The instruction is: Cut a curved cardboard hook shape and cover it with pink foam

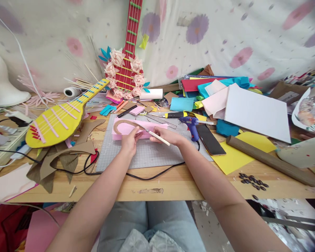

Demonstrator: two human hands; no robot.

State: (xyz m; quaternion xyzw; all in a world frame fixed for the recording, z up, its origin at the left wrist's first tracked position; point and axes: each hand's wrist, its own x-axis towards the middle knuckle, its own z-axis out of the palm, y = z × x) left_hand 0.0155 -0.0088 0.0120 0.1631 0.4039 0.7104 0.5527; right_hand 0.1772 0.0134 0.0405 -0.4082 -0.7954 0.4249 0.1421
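Your left hand (130, 141) pinches a brown curved strip (126, 122) between thumb and fingers, pressing it against a pink paper (155, 124), and the strip's hooked end bends round to the left. Your right hand (166, 135) is curled closed round a white-handled tool (160, 138), whose thin metal tip points left and far, at the right end of the strip; whether your right fingers also grip the paper, you cannot tell from here. Strip and paper sit over the far part of a grey cutting mat (147, 154), between your two hands and beyond them. Just far of the paper, on the mat, lies a steel ruler (162, 121), with a black and yellow cutter (175, 114) behind it. To your right stand a purple glue gun (191, 125) and, beside it, a black phone (211, 140) lying flat. Further right, a brown roll (270, 161) lies partly over a yellow sheet (238, 154), with dark beads (253, 182) scattered near the table's near edge. On the left you have brown scraps (80, 148) and a yellow stringed instrument (52, 124); a red one (128, 66) with pale flowers leans at the far side
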